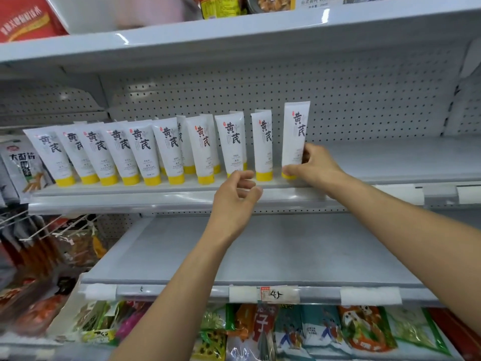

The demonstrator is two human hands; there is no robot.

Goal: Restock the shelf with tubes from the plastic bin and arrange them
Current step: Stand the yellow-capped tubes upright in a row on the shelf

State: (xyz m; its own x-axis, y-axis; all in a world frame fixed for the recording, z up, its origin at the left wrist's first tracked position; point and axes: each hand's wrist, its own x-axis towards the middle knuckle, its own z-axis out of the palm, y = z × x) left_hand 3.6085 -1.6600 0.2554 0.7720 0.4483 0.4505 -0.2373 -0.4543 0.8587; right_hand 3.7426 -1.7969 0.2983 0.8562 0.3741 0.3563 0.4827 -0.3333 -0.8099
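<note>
Several white tubes with yellow caps (140, 152) stand cap-down in a row on the middle shelf (377, 175), with a few more behind them. At the row's right end my right hand (312, 165) grips the lower part of one upright tube (295, 134), its cap at the shelf's front edge. My left hand (238, 194) hovers in front of the shelf lip below a neighbouring tube (231, 142), fingers loosely curled and holding nothing. The plastic bin is out of view.
The middle shelf runs on to the right of the held tube. A bare grey shelf (260, 251) lies below. Snack packets (312, 332) fill the bottom level, and more packets hang on hooks (39, 230) at the left. Boxes and jars (221, 6) sit on the top shelf.
</note>
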